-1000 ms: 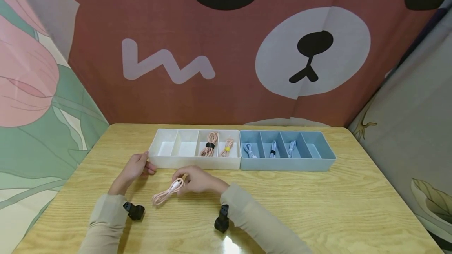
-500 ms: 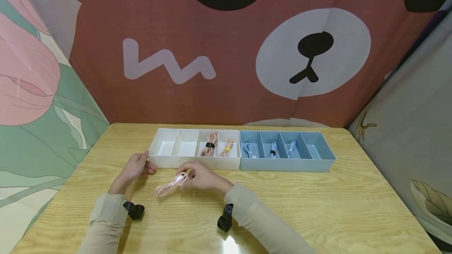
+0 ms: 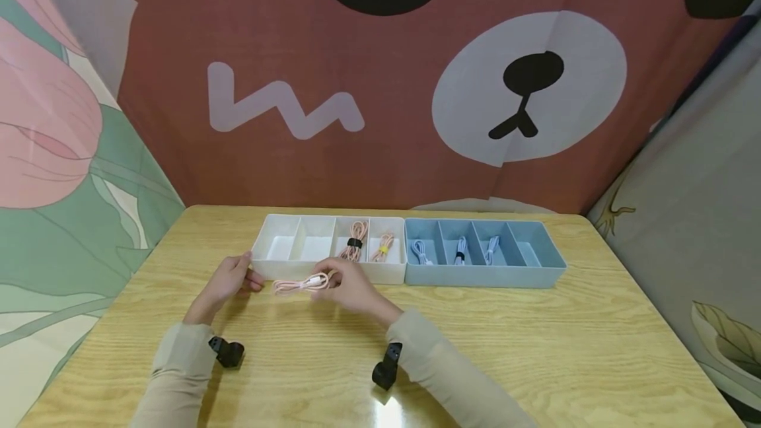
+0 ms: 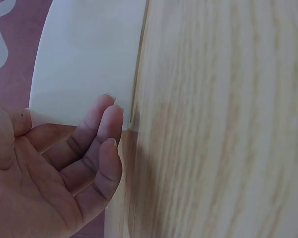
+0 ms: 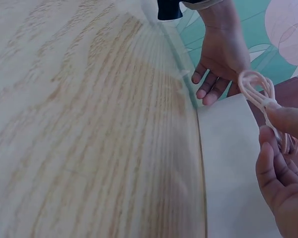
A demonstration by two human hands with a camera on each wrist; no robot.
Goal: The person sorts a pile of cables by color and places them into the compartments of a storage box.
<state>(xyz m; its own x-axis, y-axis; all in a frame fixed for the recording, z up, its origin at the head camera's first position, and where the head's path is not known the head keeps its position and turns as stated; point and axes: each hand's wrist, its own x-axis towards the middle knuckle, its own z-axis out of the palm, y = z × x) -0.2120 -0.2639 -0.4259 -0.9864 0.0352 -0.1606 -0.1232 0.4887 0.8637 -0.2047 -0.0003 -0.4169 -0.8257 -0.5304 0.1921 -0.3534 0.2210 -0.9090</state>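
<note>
My right hand (image 3: 353, 290) pinches a coiled pale pink charging cable (image 3: 291, 286) with a white connector, held just in front of the white divided box (image 3: 386, 274). In the right wrist view, thumb and fingers close on the middle of the cable (image 5: 258, 89), and its loop sticks out past them. My left hand (image 3: 226, 283) rests against the left end of that box; in the left wrist view its fingers are loosely bent beside the box corner (image 4: 84, 59), with the thumb at the rim. Two pink cables lie inside: one with a black tie (image 3: 354, 243), one with a yellow tie (image 3: 383, 249).
A blue divided box (image 3: 484, 277) adjoins the white one on the right. In three of its compartments lie pale blue cables (image 3: 460, 251). Both boxes stand toward the back of the wooden table (image 3: 565, 362), before a printed curtain (image 3: 267, 170).
My right hand has carried the pink cable up and to the right, from over the table to the white box's front wall. The left hand has stayed at the box's end.
</note>
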